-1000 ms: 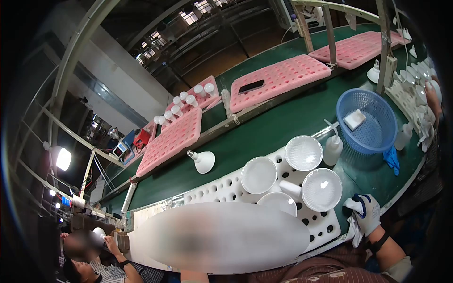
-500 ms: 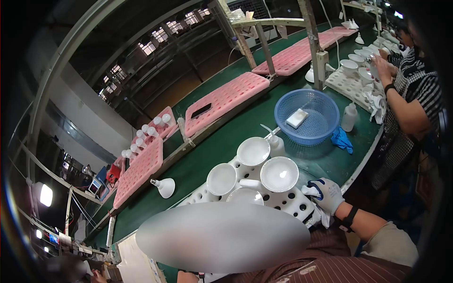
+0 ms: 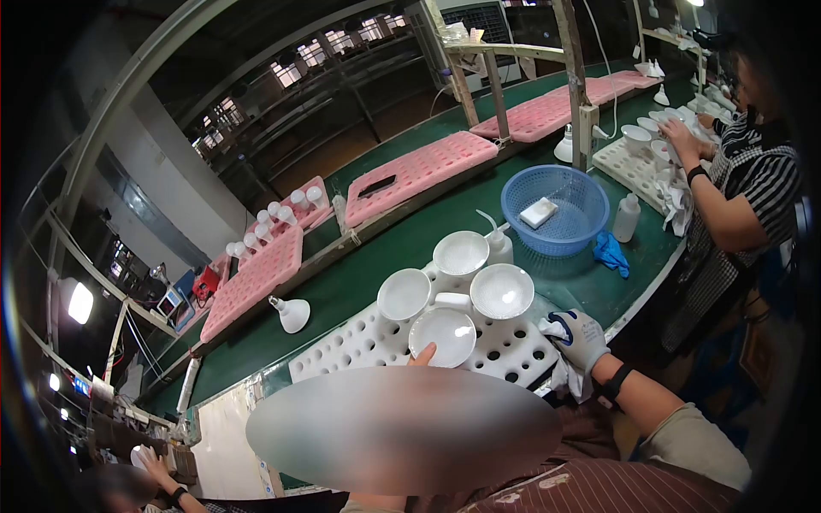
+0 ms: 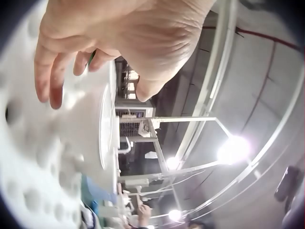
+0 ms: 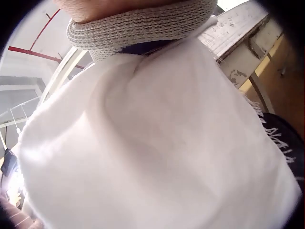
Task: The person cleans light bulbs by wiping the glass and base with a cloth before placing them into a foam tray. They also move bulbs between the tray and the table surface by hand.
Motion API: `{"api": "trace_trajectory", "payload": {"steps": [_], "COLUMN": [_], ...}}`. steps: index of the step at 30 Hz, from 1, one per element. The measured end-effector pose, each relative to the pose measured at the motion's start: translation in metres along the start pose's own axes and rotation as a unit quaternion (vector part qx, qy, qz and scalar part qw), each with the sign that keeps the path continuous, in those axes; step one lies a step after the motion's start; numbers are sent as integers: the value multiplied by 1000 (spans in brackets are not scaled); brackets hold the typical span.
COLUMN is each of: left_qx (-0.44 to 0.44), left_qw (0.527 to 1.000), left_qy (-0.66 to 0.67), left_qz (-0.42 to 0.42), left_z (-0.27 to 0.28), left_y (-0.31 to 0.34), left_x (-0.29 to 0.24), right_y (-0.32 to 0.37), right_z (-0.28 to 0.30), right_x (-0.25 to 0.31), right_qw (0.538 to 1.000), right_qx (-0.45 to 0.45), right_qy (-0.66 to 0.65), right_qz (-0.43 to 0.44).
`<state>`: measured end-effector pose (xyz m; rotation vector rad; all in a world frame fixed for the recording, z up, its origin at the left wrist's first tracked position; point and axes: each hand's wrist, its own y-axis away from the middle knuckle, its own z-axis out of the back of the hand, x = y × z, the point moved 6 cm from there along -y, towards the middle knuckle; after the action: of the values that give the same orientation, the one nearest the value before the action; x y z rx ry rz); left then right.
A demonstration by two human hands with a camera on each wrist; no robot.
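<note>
At the near edge, the bare left hand point(image 4: 121, 33) is loosely spread with its thumb well apart from the fingers, and it grips nothing. In the head view a blur covers most of it, and its thumb tip overlaps the rim of a white, round-faced reflector lamp point(image 3: 445, 336); I cannot tell whether it touches. To the right, the gloved right hand point(image 3: 583, 338) is closed on a bunched white cloth point(image 3: 571, 376). The lamp lies just beyond the left hand and left of the right one.

The white foam board with round holes point(image 3: 338, 352) bears that lamp and three more of its kind point(image 3: 503, 291), all face up, with a white cylindrical piece point(image 3: 451, 300) between them. Beyond, a white plastic bottle with a curved spout point(image 3: 500, 248) stands just beside the farthest lamp.

Farther right, a blue mesh plastic basket point(image 3: 569, 245) contains a white block point(image 3: 538, 212). On the far side, one pink foam tray point(image 3: 453, 162) bears a black phone point(image 3: 378, 185); far left, white bulbs point(image 3: 286, 214) stand in another.
</note>
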<state>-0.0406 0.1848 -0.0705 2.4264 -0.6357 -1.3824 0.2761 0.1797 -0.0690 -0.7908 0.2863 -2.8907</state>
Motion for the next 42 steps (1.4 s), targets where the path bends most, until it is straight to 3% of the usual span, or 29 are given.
{"api": "trace_trajectory", "payload": {"steps": [2, 10, 15, 17, 19, 21, 23, 24, 25, 29, 31, 33, 35, 37, 39, 40, 41, 42], "left_qx": [-12, -63, -42, -25, -34, -37, 21, 25, 83, 61, 84, 93, 107, 96, 39, 38, 6, -25], "left_qw": [994, 991, 989, 987, 989, 991, 991, 994, 994, 995, 986, 984, 981, 979, 918, 918, 863, 795], "left_qy": [104, 102, 79, 36, 30, 23, 40, 46, 20, -25, -85, -85, -84, -96, -329, -329, -418, -500], "left_qz": [-5, -66, -116, -156, -143, -129, -123, -92, -66, -69, -118, -128, -141, -152, -217, -218, -282, -342], "left_z": [-3, 12, 19, 17, 9, -1, -15, -16, -25, -42, -46, -41, -40, -34, -25, -24, -26, -30], "left_y": [-8, 26, 50, 60, 68, 73, 75, 72, 77, 93, 99, 98, 101, 100, 96, 96, 98, 101], "left_x": [5, -1, 3, 6, 12, 20, 28, 41, 51, 37, 34, 38, 30, 21, 10, 8, 0, -5], "right_y": [0, 2, -2, 6, 15, 19, 23, 23, 23, 9, 2, -1, -9, -1, 3, 5, 7, 7], "right_z": [1, -2, 10, 32, 53, 69, 70, 50, 27, 9, 0, -5, -28, -36, -28, -23, -17, -20], "right_x": [1, -5, -5, 30, 82, 134, 181, 194, 198, 177, 159, 136, 103, 97, 111, 123, 133, 140], "right_qw": [1000, 1000, 975, 938, 917, 929, 944, 948, 952, 967, 935, 936, 928, 854, 836, 858, 876, 850], "right_qx": [-5, -21, -71, -142, -102, -15, -8, -4, 1, 80, 22, 28, 53, 102, 137, 119, 99, 149], "right_qy": [-1, -16, -205, -315, -380, -336, -175, -146, -118, -199, -324, -349, -368, -509, -531, -498, -463, -498], "right_qz": [-1, -9, -42, 26, 60, 156, 279, 281, 283, 140, 144, 24, 5, -37, -3, 43, 88, 86]}}
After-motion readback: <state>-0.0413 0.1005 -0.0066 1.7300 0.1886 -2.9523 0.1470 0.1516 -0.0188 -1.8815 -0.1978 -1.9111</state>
